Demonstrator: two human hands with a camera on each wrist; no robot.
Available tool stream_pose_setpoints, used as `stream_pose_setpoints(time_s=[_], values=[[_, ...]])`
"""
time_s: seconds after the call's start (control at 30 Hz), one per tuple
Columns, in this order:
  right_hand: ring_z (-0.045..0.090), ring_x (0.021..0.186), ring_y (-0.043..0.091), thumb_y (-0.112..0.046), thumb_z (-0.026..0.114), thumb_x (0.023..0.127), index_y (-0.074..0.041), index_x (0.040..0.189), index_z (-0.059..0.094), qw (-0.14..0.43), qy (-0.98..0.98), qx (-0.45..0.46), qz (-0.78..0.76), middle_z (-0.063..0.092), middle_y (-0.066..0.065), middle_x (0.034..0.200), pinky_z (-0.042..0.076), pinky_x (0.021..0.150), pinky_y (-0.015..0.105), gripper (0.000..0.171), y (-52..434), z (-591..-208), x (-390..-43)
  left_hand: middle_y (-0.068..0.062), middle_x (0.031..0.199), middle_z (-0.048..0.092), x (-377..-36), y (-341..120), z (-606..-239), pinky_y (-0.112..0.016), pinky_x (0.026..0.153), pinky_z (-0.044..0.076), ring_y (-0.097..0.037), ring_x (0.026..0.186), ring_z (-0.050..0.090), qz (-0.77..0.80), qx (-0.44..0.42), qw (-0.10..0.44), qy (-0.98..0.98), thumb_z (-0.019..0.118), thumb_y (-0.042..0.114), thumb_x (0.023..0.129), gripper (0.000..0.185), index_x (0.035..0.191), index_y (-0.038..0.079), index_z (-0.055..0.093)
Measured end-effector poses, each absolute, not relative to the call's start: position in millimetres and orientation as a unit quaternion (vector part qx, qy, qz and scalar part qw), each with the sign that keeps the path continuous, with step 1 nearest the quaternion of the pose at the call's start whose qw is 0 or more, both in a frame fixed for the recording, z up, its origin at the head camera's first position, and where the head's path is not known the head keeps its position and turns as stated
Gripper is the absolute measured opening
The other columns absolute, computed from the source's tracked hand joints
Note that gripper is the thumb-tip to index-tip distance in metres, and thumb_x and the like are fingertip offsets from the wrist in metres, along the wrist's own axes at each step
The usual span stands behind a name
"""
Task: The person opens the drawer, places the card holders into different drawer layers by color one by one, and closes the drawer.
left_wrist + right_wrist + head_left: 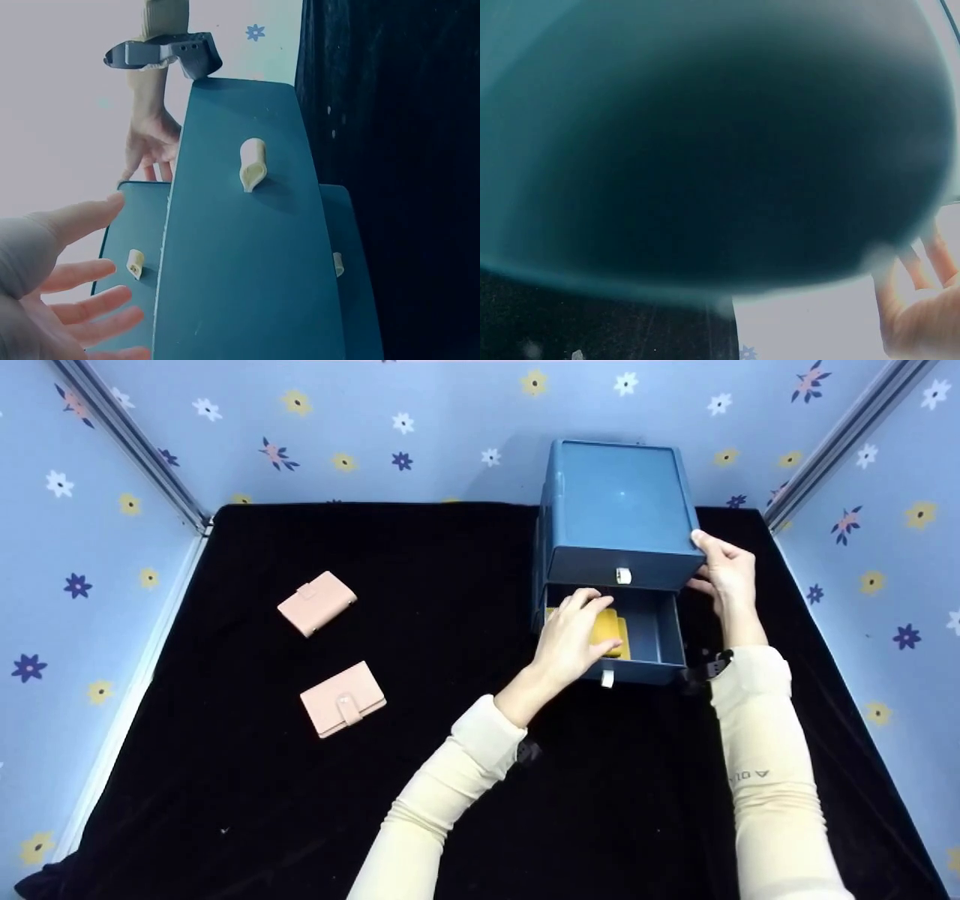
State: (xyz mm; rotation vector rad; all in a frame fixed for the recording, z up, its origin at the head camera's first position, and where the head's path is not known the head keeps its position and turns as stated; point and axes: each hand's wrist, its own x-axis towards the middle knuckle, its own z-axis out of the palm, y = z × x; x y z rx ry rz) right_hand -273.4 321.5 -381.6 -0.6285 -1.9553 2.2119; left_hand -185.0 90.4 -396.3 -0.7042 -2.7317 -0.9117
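A blue drawer cabinet (615,510) stands at the back right of the black cloth (450,780). Its lower drawer (654,639) is pulled out, and a yellow wallet (609,628) lies inside. My left hand (576,631) reaches into the drawer over the wallet. In the left wrist view the left hand (67,300) has straight, spread fingers beside the cabinet (240,247). My right hand (724,577) rests against the cabinet's right side, thumb at the top front corner. The right wrist view is filled by the blurred cabinet (705,135).
Two pink wallets lie on the cloth to the left, one farther back (316,601) and one nearer (343,699). Blue flowered walls (90,585) close in the cloth on the left, back and right.
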Motion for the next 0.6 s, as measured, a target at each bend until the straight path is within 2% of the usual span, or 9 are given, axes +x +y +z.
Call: stream_pose_setpoints(time_s=[0.2,0.37,0.6], values=[[0.064,0.067,0.013,-0.028,0.076,0.068,-0.007,0.103,0.066,0.057,-0.643,-0.204,0.736,0.06,0.004,0.088,0.052,0.055,0.026,0.042,319.0,-377.9,-269.5,-0.002,0.109,0.056,-173.5,87.9,-399.3,-0.019,0.08,0.043,-0.014,0.097,0.054,-0.361,-0.248,0.132,-0.889,0.068,0.029,0.077,0.044,0.114,0.007,0.059],[0.064,0.067,0.014,-0.028,0.076,0.068,-0.007,0.102,0.066,0.056,-0.641,-0.209,0.737,0.061,0.003,0.084,0.052,0.055,0.027,0.041,319.8,-378.9,-271.2,-0.003,0.102,0.062,-164.2,86.9,-405.8,-0.016,0.077,0.044,-0.013,0.091,0.058,-0.41,-0.259,0.169,-0.858,0.067,0.024,0.079,0.034,0.107,0.005,0.062],[0.064,0.066,0.013,-0.028,0.076,0.068,-0.005,0.11,0.062,0.055,-0.641,-0.216,0.735,0.061,0.003,0.085,0.052,0.055,0.026,0.05,319.7,-379.1,-272.3,-0.002,0.09,0.065,-150.8,87.7,-421.4,-0.017,0.074,0.045,-0.011,0.082,0.06,-0.44,-0.26,0.192,-0.838,0.065,0.025,0.081,0.027,0.099,0.005,0.065]])
